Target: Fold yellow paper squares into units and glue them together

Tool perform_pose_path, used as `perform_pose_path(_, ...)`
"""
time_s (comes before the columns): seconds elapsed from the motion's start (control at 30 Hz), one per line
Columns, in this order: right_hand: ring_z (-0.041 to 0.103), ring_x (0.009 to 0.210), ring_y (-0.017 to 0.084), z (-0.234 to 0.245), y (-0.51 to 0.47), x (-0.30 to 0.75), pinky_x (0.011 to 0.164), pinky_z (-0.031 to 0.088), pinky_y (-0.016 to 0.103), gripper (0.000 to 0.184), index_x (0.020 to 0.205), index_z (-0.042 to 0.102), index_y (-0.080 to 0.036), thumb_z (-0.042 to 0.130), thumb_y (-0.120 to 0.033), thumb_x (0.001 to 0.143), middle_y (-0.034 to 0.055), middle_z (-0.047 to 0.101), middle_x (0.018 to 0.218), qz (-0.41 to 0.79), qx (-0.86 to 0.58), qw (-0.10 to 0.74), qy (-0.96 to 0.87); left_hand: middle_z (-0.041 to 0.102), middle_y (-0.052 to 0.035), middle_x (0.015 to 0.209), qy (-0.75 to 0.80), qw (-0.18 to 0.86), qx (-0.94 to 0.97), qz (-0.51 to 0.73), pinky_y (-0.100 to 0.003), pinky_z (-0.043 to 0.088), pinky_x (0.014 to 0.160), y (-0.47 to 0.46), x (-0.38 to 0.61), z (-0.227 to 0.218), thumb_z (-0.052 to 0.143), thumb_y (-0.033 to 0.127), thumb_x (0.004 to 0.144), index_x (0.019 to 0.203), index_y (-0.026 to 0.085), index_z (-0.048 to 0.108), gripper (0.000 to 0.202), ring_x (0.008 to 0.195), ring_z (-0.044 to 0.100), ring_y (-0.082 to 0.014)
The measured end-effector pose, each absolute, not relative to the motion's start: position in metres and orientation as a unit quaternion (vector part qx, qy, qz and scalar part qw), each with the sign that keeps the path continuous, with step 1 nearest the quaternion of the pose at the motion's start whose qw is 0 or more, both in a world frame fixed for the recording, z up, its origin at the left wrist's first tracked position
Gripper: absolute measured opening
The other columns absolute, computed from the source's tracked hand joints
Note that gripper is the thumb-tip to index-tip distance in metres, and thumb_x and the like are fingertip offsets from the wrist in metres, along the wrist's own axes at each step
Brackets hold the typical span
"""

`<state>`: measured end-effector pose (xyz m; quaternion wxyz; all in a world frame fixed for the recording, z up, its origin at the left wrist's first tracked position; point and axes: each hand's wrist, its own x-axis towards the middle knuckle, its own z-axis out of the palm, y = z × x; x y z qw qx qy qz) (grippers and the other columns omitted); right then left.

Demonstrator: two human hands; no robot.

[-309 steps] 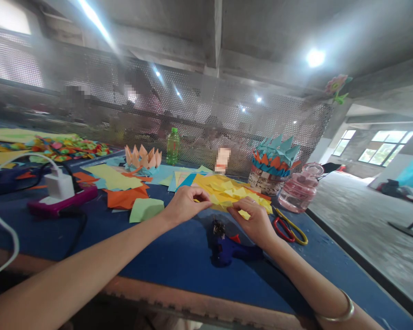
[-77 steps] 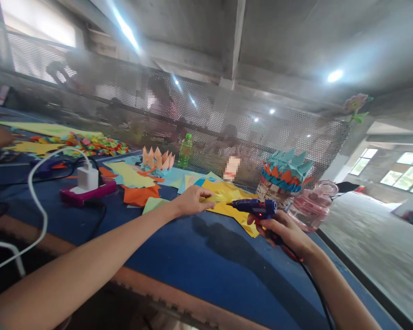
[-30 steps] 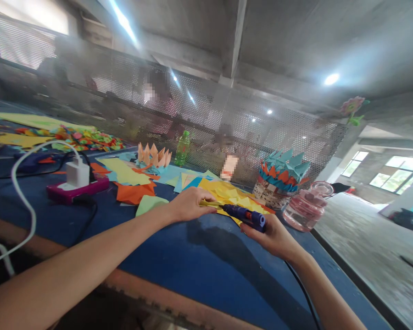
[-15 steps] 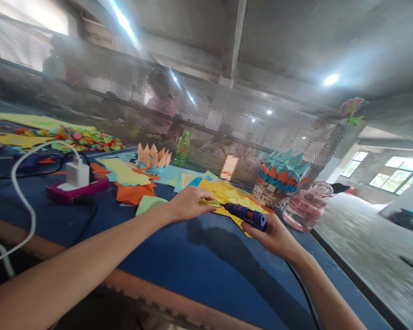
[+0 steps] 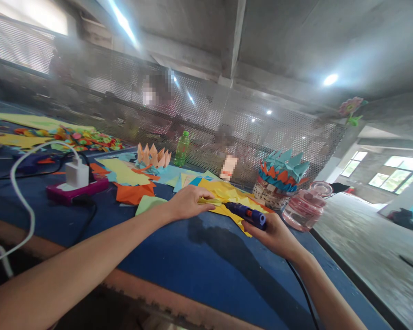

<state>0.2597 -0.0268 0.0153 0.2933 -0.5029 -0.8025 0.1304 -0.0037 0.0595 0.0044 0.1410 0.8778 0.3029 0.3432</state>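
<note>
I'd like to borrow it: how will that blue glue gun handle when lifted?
The blue glue gun is probably light, with a plastic-looking body. Its black cord trails from the right hand, so it may tug when lifted.

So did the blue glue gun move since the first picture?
Yes. The glue gun moved forward: it lay short of the yellow paper, and now the right hand holds it over the paper.

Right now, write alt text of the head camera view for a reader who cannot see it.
A right hand points a blue hot glue gun at a folded yellow paper piece held in the left hand, over a blue table. Beyond lie loose yellow paper, a teal-and-orange paper crown and a pink glass jar.
</note>
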Motion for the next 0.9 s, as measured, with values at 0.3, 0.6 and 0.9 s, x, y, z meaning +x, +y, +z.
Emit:
perform_pose_path(0.3, 0.029, 0.054, 0.01, 0.014, -0.025, 0.263, 0.047, 0.023, 0.023, 0.041, 0.06, 0.043, -0.019, 0.051, -0.046, 0.089, -0.004, 0.032, 0.058, 0.099, -0.501, 0.272, -0.816, 0.075, -0.0084, 0.102, 0.298, 0.139, 0.873, 0.361, -0.031, 0.048, 0.083, 0.06, -0.006, 0.007, 0.066, 0.036, 0.084, 0.1, 0.017, 0.074, 0.027, 0.092, 0.069, -0.0233)
perform_pose_path(0.6, 0.045, 0.065, 0.013, 0.015, -0.027, 0.253, 0.058, 0.032, 0.024, 0.02, 0.077, 0.058, -0.019, 0.074, -0.028, 0.07, -0.0024, 0.055, 0.073, 0.067, -0.489, 0.196, -0.847, 0.075, -0.0121, 0.097, 0.353, 0.161, 0.842, 0.375, -0.032, 0.046, 0.073, 0.065, -0.015, 0.016, 0.068, 0.042, 0.079, 0.102, 0.009, 0.073, 0.04, 0.085, 0.066, -0.0242)
perform_pose_path(0.9, 0.061, 0.082, 0.017, 0.014, -0.038, 0.242, 0.073, 0.046, 0.026, 0.035, 0.094, 0.07, -0.023, 0.084, -0.035, 0.065, -0.0008, 0.067, 0.093, 0.137, -0.434, 0.13, -0.881, 0.071, -0.0077, 0.085, 0.35, 0.218, 0.845, 0.341, -0.028, 0.042, 0.066, 0.065, -0.013, 0.018, 0.068, 0.045, 0.077, 0.097, 0.01, 0.073, 0.041, 0.074, 0.058, -0.0187)
